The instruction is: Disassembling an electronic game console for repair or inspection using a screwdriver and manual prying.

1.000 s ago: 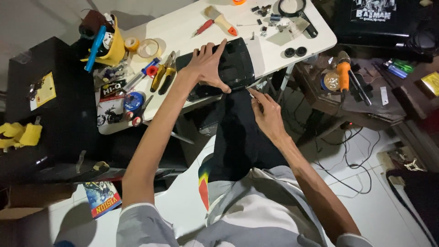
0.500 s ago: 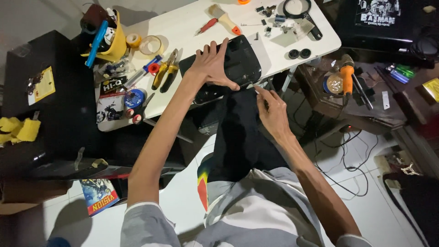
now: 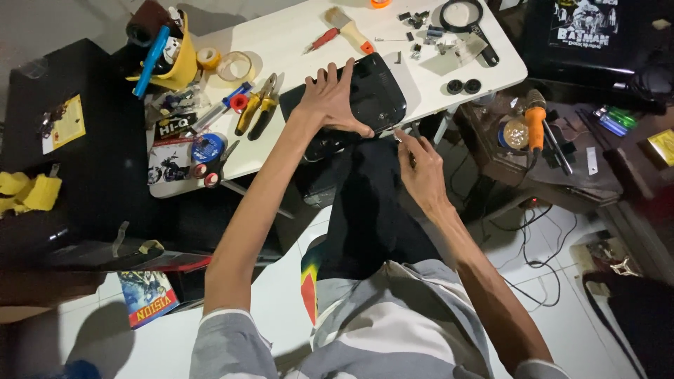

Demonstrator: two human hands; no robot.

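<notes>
A white table fills the upper middle of the view, with a black cabinet to its left and a dark side bench to its right. At the near edge of the table a black device is laid flat, partly overhanging toward the lap.

The left hand is spread open and pressed flat on the top of the device, fingers splayed, thumb reaching along the near edge. The right hand is held just below and right of the device's near edge, fingers curled and pinched at the tips; something thin and metallic appears to be held there, but it is too small to be made out, and whether the device is touched cannot be told.

On the table's left part, yellow-handled pliers are seen just beside the device, with red-handled scissors and a blue tape roll nearer the edge. A yellow holder is crammed with tools in the far left corner. A brush and a red screwdriver are laid beyond the device. A magnifier and small loose parts are scattered at the far right. An orange soldering iron is set on the bench.
</notes>
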